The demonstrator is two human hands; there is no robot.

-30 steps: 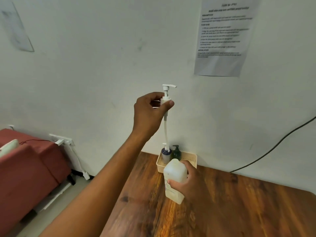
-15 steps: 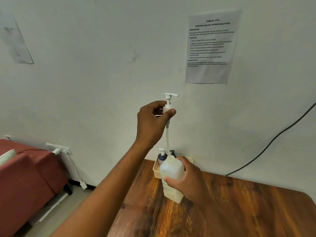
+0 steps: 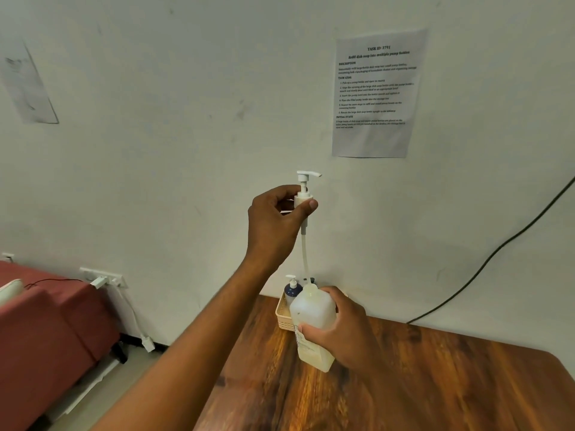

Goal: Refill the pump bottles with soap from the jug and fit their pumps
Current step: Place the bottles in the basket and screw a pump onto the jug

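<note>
One pump (image 3: 304, 194) is pinched by the left hand (image 3: 275, 222) at 12 o'clock, its tube tip at the mouth of the white bottle (image 3: 312, 325) gripped by the right hand (image 3: 339, 331) on the counter (image 3: 435, 384). Insertion and tightening are judged left; two pumped bottles (image 3: 292, 290) are already stored in the basket (image 3: 282, 315).

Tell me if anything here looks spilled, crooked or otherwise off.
No spill or damage shows. The left hand holds the pump high, its tube reaching down to the mouth of the bottle that the right hand grips on the table. The basket sits by the wall.
</note>
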